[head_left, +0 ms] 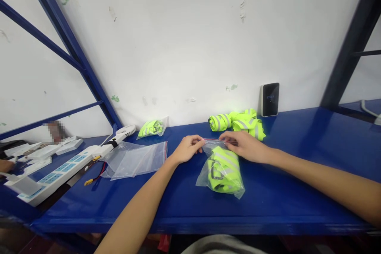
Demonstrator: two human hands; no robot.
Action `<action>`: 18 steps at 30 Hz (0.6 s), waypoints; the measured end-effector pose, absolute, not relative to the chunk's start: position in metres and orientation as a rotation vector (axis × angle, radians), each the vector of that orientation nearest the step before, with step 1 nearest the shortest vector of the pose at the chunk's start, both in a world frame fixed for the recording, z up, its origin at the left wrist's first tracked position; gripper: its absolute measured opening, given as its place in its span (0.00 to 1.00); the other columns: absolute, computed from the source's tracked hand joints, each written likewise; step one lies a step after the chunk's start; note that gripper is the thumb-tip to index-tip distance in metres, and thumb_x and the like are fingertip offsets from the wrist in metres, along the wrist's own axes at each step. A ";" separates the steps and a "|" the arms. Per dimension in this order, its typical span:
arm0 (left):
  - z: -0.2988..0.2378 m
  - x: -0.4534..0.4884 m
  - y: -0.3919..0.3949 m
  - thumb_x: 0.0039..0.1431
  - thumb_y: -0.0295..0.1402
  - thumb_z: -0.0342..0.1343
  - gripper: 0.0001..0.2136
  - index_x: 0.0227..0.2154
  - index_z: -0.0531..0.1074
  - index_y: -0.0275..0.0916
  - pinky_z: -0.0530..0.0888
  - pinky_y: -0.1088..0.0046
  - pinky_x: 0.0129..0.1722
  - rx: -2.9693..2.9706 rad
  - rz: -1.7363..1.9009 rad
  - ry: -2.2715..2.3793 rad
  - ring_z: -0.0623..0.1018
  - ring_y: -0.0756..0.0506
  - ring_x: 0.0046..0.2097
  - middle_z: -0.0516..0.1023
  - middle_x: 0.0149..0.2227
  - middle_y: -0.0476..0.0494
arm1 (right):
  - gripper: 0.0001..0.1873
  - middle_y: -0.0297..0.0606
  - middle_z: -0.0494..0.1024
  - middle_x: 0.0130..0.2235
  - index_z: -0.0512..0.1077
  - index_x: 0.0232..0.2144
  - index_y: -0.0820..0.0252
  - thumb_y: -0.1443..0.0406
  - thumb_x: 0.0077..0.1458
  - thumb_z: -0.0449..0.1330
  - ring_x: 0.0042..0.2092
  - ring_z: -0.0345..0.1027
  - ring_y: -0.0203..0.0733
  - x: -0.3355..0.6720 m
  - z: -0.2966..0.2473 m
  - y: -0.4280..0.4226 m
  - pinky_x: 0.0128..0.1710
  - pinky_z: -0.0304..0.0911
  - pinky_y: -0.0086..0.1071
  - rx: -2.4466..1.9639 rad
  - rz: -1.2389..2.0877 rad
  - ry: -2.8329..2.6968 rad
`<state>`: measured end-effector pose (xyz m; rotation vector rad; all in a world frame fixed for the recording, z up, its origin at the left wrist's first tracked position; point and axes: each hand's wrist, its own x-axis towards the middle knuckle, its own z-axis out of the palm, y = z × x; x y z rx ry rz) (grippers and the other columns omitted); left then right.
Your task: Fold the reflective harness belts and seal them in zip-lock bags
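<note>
A clear zip bag [202, 174] lies on the blue table in front of me, its red-striped zip edge turned away from me. Inside is a rolled neon-yellow reflective vest [226, 166] with grey bands and a black part. My left hand [188, 147] pinches the left end of the zip edge between thumb and fingers. At the right end of that edge, my right hand [244, 145] is closed on the plastic. Just behind the right hand sit more rolled neon-yellow vests [220, 122], unbagged.
Flat empty zip bags [139, 160] lie left, near a bagged yellow vest [153, 127] by the wall. A white power strip [64, 172], small fan [126, 130] and red-black cable [97, 174] are further left. A black-screened device [270, 100] leans against the wall. Another person's hand shows at far left.
</note>
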<state>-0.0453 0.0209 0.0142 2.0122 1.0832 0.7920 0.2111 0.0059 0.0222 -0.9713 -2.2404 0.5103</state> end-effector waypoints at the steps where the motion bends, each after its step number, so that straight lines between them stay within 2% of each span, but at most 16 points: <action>1: 0.014 -0.045 0.020 0.61 0.46 0.52 0.18 0.40 0.74 0.35 0.67 0.75 0.28 2.012 0.787 1.079 0.73 0.50 0.26 0.76 0.25 0.47 | 0.13 0.39 0.81 0.39 0.76 0.42 0.56 0.66 0.55 0.57 0.38 0.74 0.47 0.210 0.021 0.006 0.39 0.67 0.38 -0.956 0.503 -2.233; 3: 0.013 -0.044 0.019 0.60 0.44 0.53 0.17 0.43 0.74 0.35 0.68 0.75 0.29 2.018 0.788 1.063 0.74 0.49 0.27 0.76 0.25 0.47 | 0.11 0.39 0.81 0.38 0.77 0.38 0.56 0.67 0.54 0.57 0.38 0.74 0.47 0.209 0.019 0.006 0.40 0.68 0.39 -0.934 0.449 -2.223; 8: 0.013 -0.041 0.018 0.55 0.38 0.58 0.12 0.35 0.77 0.34 0.70 0.75 0.32 2.096 0.839 1.094 0.75 0.48 0.31 0.78 0.29 0.44 | 0.07 0.39 0.80 0.35 0.76 0.33 0.57 0.68 0.53 0.58 0.37 0.74 0.46 0.209 0.022 0.006 0.40 0.68 0.39 -0.956 0.410 -2.235; 11: 0.014 -0.039 0.019 0.54 0.36 0.59 0.11 0.35 0.78 0.33 0.71 0.74 0.33 2.099 0.840 1.076 0.75 0.48 0.31 0.79 0.30 0.43 | 0.07 0.39 0.81 0.35 0.76 0.33 0.58 0.65 0.56 0.57 0.35 0.74 0.45 0.210 0.024 0.005 0.38 0.68 0.38 -1.008 0.439 -2.271; 15: 0.013 -0.040 0.020 0.55 0.36 0.58 0.12 0.37 0.79 0.33 0.71 0.74 0.33 2.069 0.834 1.056 0.75 0.48 0.32 0.80 0.31 0.43 | 0.09 0.40 0.81 0.34 0.76 0.34 0.59 0.63 0.58 0.56 0.34 0.73 0.44 0.209 0.024 0.005 0.36 0.67 0.37 -1.022 0.438 -2.266; 18: 0.010 -0.040 0.022 0.57 0.41 0.57 0.14 0.37 0.79 0.33 0.71 0.72 0.35 2.010 0.860 1.058 0.75 0.47 0.32 0.79 0.31 0.43 | 0.09 0.39 0.80 0.33 0.76 0.33 0.60 0.62 0.57 0.58 0.34 0.73 0.43 0.207 0.024 0.006 0.36 0.68 0.36 -1.018 0.559 -2.128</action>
